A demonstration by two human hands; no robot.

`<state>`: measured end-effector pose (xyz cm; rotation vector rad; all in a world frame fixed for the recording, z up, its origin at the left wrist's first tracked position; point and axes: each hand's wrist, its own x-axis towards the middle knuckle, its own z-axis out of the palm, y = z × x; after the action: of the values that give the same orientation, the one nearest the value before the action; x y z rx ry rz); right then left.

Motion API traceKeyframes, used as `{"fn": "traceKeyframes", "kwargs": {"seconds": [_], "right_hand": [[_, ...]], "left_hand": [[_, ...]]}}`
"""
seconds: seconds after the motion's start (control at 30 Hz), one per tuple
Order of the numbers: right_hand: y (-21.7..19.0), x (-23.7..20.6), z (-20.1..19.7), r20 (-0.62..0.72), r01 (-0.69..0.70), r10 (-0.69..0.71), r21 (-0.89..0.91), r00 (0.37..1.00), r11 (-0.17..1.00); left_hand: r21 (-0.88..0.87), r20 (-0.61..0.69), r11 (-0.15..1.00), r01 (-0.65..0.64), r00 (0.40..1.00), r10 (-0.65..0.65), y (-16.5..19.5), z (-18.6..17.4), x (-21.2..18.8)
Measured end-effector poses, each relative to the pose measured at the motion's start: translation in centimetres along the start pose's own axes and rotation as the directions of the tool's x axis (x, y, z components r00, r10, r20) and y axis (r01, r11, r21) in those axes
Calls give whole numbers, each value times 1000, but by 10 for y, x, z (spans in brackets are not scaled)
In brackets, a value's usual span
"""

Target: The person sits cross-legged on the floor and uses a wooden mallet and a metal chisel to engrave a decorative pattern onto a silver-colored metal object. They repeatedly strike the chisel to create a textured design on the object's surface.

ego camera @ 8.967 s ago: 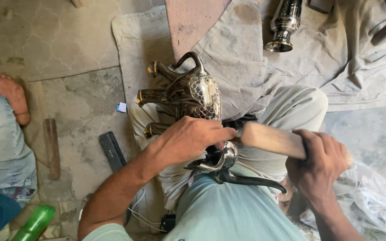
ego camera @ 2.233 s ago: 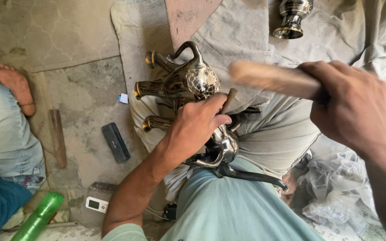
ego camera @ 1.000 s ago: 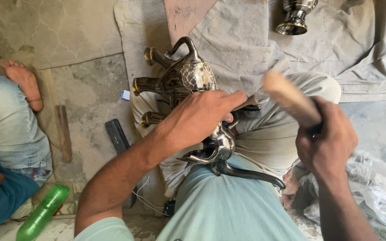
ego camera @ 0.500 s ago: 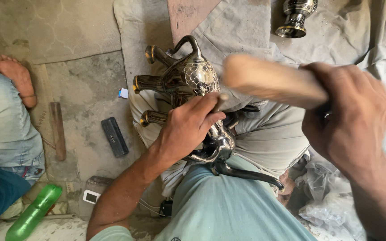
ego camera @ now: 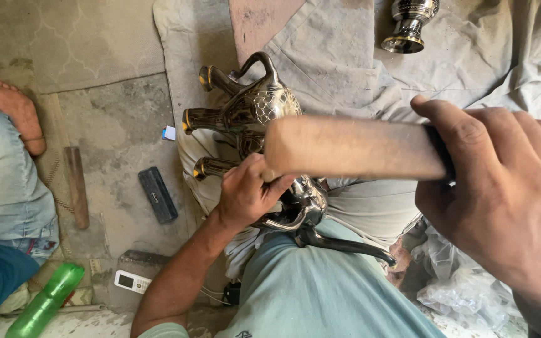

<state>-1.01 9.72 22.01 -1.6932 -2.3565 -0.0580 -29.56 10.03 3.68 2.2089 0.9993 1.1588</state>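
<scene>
Swinging nearer, mallet [ego camera: 352, 148] now crosses teapots [ego camera: 252, 119].

Left hand [ego camera: 245, 197] pressed down, fingers curled; right hand [ego camera: 502, 188] raised, fist clenched.

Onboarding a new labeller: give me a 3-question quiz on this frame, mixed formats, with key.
1. True or false: the right hand grips a wooden mallet raised above the lap.
2. What does the left hand rest on? A) green bottle B) ornate metal vessel C) remote control
3. Fill in: the green bottle lies on the floor at the picture's lower ____.

Key
1. True.
2. B: the ornate metal vessel, with several spouts, lies across the lap.
3. Left, near the white remote control.
</scene>
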Motion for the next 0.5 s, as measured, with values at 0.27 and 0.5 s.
{"fn": "traceKeyframes", "kwargs": {"seconds": [0.27, 0.5], "right_hand": [[-3, 3, 1, -75, 116, -118, -32, 990, 993], [-3, 10, 8, -203, 290, -325, -186, 924, 939]], "left_hand": [[103, -37, 975, -199, 978, 204, -10, 7, -5], [39, -34, 956, -291, 956, 292, -7, 7, 5]]}}
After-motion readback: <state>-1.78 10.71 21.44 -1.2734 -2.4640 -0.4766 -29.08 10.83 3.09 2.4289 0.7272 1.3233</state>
